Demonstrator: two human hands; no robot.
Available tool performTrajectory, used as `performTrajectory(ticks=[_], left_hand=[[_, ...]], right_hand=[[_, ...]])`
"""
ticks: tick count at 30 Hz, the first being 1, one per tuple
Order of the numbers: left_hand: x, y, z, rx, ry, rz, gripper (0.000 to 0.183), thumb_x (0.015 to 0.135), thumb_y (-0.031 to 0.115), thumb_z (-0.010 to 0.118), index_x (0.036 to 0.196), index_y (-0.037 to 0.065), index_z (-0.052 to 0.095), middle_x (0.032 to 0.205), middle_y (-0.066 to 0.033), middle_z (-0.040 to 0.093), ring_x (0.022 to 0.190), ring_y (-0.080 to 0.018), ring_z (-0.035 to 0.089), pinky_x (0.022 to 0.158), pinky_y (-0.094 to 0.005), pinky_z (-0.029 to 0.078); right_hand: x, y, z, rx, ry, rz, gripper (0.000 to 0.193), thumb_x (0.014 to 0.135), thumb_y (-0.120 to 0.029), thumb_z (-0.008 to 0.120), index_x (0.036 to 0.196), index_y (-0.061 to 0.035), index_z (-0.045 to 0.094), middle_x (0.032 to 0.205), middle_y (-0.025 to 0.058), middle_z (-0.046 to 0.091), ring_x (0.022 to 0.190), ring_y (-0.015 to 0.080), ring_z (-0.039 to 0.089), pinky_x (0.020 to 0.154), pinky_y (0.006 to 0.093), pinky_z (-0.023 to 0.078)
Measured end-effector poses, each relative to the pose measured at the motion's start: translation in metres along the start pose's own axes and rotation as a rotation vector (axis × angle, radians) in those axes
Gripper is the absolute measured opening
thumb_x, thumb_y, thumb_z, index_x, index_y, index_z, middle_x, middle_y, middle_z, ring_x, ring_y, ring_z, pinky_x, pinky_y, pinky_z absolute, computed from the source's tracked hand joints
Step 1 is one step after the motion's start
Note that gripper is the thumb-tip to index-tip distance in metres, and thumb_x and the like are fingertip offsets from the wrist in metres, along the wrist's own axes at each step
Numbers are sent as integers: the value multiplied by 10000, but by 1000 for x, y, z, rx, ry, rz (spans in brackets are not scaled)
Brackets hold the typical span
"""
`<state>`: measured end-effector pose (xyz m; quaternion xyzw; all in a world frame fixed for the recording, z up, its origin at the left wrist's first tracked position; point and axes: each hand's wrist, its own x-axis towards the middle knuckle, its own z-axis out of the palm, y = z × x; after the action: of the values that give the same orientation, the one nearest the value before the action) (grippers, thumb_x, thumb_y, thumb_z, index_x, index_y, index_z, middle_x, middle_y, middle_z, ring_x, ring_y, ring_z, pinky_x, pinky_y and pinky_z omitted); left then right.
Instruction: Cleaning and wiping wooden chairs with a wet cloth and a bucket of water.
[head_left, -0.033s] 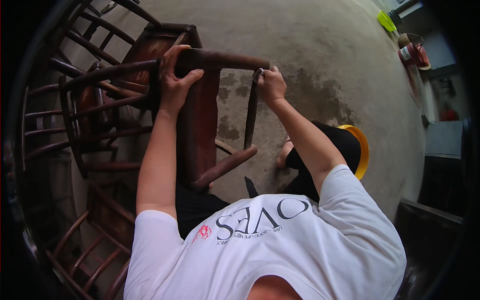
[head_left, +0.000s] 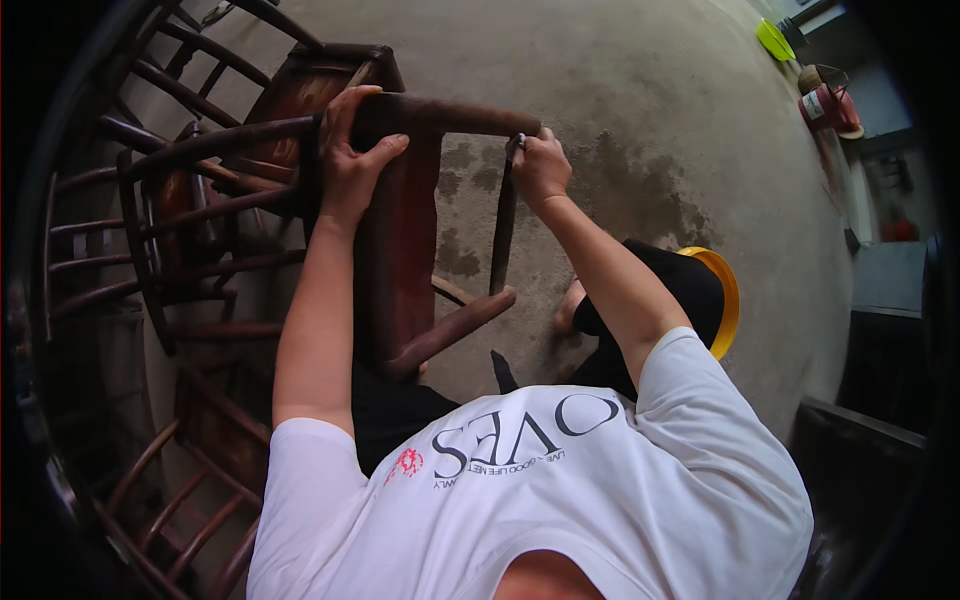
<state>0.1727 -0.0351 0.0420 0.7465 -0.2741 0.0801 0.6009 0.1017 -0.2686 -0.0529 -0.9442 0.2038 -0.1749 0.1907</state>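
Note:
A dark brown wooden chair (head_left: 408, 245) is tipped on its side in front of me, its slatted back toward the left and its legs toward the right. My left hand (head_left: 350, 165) grips the frame where the back post meets the seat, thumb apart from the fingers. At the far leg's end, my right hand (head_left: 543, 168) is closed around the leg (head_left: 460, 116), close to the crossbar (head_left: 503, 235). A small pale bit shows at its fingers; I cannot tell what it is. The palm side of both hands is hidden.
Several similar wooden chairs (head_left: 215, 430) crowd the left side. Beside my right leg stands a yellow-rimmed bucket or basin (head_left: 727, 300), partly covered. Wet patches mark the concrete floor (head_left: 640, 190). A lime-green basin (head_left: 773, 40) and a red bucket (head_left: 828, 108) stand at the far right.
The chair's far leg and my right hand have shifted very slightly. Both hands keep the same grip.

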Motion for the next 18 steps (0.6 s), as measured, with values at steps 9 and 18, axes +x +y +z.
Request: performTrajectory(ticks=[9, 18], left_hand=[[4, -4, 4, -67, 33, -11, 524, 625, 60, 735, 1116, 127, 564, 1165, -56, 474, 1134, -204, 432, 958, -313, 377], [0, -7, -2, -100, 49, -27, 516, 625, 69, 741, 1109, 124, 572, 1149, -53, 486, 1113, -197, 448, 947, -310, 379]], right_hand=[[-133, 33, 28, 61, -65, -254, 138, 770, -149, 605, 882, -124, 528, 820, 83, 501, 770, 281, 564, 600, 394, 487], [-118, 33, 17, 423, -293, 195, 181, 822, -233, 560, 859, -56, 563, 896, 157, 565, 844, 359, 569, 707, 436, 452]])
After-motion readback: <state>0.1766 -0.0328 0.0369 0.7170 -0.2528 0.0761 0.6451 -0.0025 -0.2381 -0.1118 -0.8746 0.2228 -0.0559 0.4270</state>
